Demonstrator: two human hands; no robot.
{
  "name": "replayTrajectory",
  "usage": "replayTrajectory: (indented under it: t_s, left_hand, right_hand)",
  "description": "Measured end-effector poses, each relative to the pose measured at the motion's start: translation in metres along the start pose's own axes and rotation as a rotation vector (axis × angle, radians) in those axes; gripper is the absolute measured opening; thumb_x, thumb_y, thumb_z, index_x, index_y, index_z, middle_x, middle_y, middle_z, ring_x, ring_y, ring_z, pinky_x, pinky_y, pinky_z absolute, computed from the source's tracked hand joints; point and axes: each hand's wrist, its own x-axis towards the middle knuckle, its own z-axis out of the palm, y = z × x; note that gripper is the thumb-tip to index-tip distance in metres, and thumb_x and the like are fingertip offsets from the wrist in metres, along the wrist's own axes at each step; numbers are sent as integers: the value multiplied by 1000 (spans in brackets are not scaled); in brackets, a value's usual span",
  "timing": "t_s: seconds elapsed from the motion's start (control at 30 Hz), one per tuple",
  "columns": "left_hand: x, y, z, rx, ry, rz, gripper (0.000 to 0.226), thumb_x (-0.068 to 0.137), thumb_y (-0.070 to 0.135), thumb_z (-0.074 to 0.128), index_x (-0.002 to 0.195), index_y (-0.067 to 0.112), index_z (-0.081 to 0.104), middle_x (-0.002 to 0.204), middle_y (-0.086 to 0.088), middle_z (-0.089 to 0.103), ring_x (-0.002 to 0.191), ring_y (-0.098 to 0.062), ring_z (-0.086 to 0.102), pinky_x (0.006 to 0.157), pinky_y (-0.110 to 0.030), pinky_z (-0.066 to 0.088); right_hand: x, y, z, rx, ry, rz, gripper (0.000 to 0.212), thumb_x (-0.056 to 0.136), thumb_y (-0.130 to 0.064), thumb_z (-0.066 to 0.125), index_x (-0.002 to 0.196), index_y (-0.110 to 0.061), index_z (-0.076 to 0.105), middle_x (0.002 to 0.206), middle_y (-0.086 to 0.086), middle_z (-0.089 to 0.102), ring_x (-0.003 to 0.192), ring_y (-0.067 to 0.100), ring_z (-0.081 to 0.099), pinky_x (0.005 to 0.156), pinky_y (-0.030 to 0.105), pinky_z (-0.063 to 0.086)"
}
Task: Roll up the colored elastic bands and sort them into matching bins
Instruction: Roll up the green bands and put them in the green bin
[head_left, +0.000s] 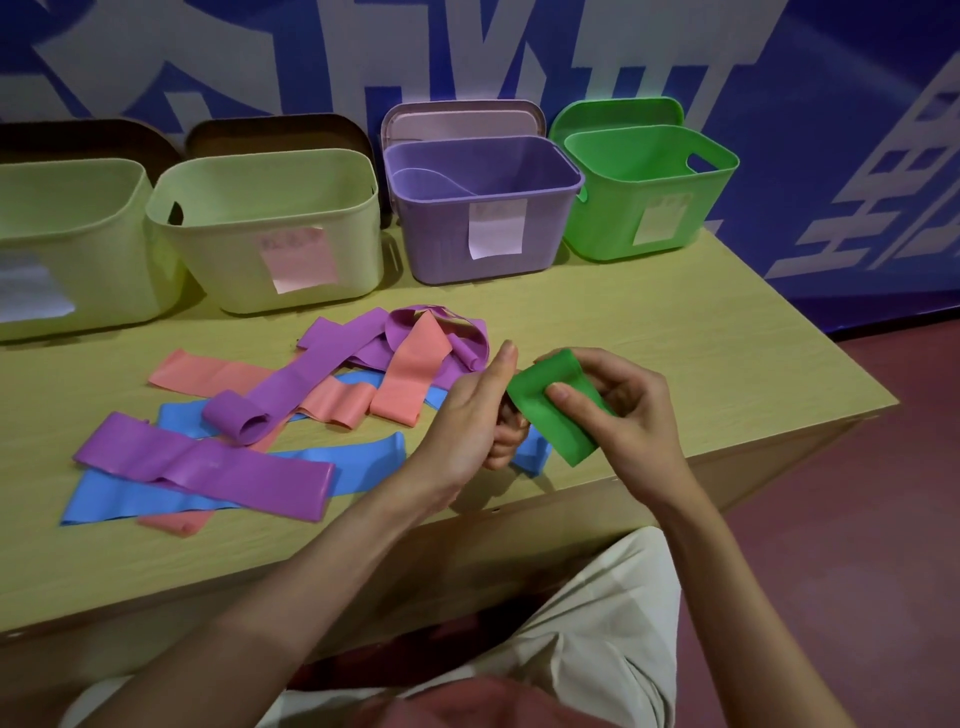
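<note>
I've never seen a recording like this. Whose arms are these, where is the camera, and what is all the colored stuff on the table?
There is no machine here: a person works with two bare hands. The single picture comes from a camera worn on the person's head, looking forward and down.

The right hand pinches a green band, which looks folded or partly rolled. The left hand is right beside it; its fingers are hidden, so I cannot tell whether it grips the band.

On the wooden table lies a loose pile of purple bands, pink bands and blue bands. Behind them stand four bins in a row: two pale yellow bins, a purple bin and a green bin, most showing paper labels.
</note>
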Motion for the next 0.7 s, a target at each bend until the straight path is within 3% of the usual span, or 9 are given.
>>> replayTrajectory:
  t_s: [0.13, 0.3, 0.37, 0.47, 0.53, 0.63, 0.7]
  left_hand:
    - [-1, -6, -7, 154, 42, 72, 53, 92, 49, 31, 67, 3, 41, 48, 5, 26, 40, -7, 20, 39, -17, 19]
    - [-6, -14, -13, 359, 54, 211, 57, 94, 46, 36, 85, -10, 45, 52, 12, 33, 45, -2, 31, 48, -13, 26]
    - [-6, -18, -14, 387, 81, 223, 54, 94, 45, 34, 86, -6, 47, 51, 13, 36, 46, -2, 33, 48, -15, 25]
    - [-5, -17, -14, 319, 134, 209, 40, 95, 39, 32, 77, 5, 41, 48, 13, 34, 44, -2, 30, 45, -14, 24]
    - [-4, -14, -13, 228, 156, 177, 37, 100, 32, 31, 77, 4, 39, 47, 13, 29, 42, -1, 26, 42, -13, 23]
    - [-5, -8, -14, 10, 155, 60, 34, 101, 32, 31, 72, 14, 30, 45, 14, 22, 38, -2, 18, 37, -15, 17]
    - [-6, -6, -14, -132, 110, -4, 35, 100, 36, 33, 73, 17, 22, 47, 11, 19, 37, -3, 16, 36, -14, 15]
  right_hand:
    - [-4, 7, 2, -11, 37, 25, 14, 82, -9, 68, 94, -16, 69, 83, -10, 73, 76, 4, 66, 68, 18, 51]
    - [-3, 10, 8, -16, 59, 34, 13, 81, -10, 69, 92, -18, 69, 82, -10, 72, 75, 4, 66, 67, 17, 51]
    - [-2, 11, 11, -11, 62, 27, 16, 81, -12, 71, 96, -19, 69, 84, -9, 73, 77, 3, 66, 68, 18, 51]
    - [-3, 12, 14, 6, 56, 27, 34, 75, -27, 76, 108, -27, 67, 86, 14, 71, 81, 16, 65, 71, 29, 56]
    - [-3, 11, 14, 23, 38, 5, 40, 74, -26, 78, 112, -27, 65, 82, 23, 65, 79, 17, 63, 70, 26, 55]
    - [-2, 7, 12, 45, 49, -10, 38, 79, -13, 74, 115, -10, 64, 63, -5, 55, 63, 3, 54, 63, 14, 46]
    - [-1, 7, 10, 25, 79, -8, 33, 81, -12, 69, 114, -6, 64, 59, -12, 46, 56, 1, 45, 58, 12, 40]
